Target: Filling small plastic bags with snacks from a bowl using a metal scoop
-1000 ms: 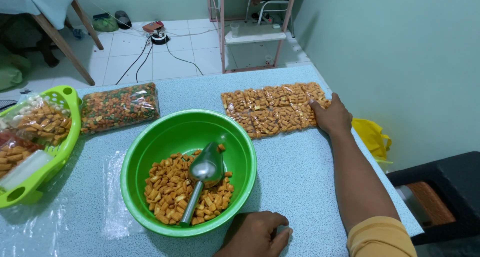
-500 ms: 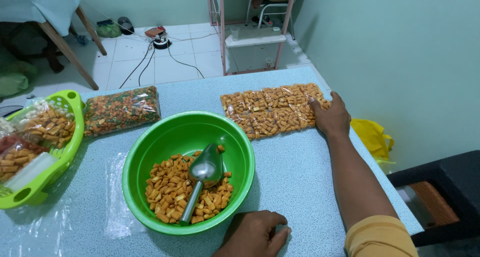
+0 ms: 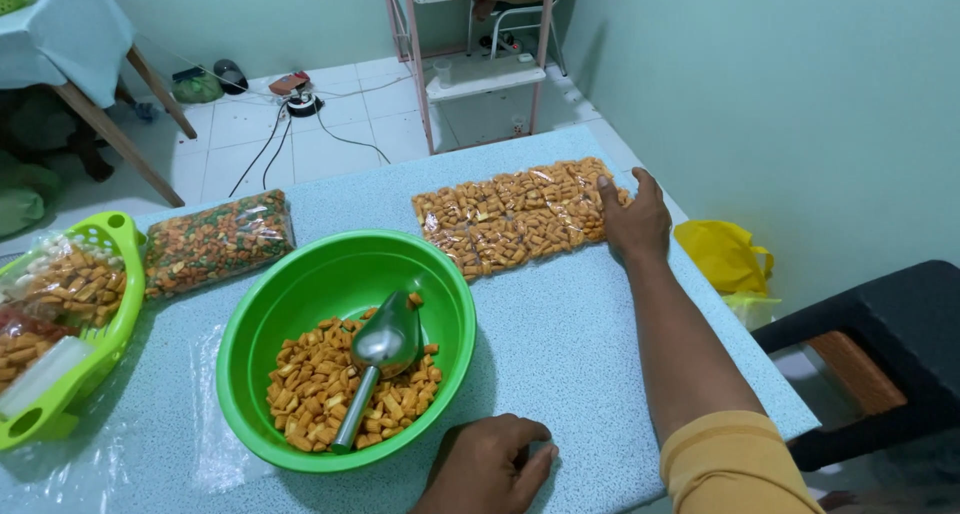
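Observation:
My right hand (image 3: 636,217) rests flat on the right end of a row of small clear packets of orange snacks (image 3: 515,214) laid out on the blue table. My left hand (image 3: 485,464) lies on the table at the near edge, fingers loosely curled, holding nothing, just right of a green bowl (image 3: 300,294). The bowl holds loose orange snack pieces (image 3: 310,394) and a metal scoop (image 3: 380,354) lying with its handle toward me.
A clear bag of mixed green and orange snacks (image 3: 215,242) lies left of the bowl. A lime basket (image 3: 95,324) with more snack bags sits at the far left. A yellow bag (image 3: 720,254) and a black stool (image 3: 880,344) stand right of the table.
The view has shifted slightly; my right hand has settled a little more onto the end of the packet row. My left hand and the scoop have not moved.

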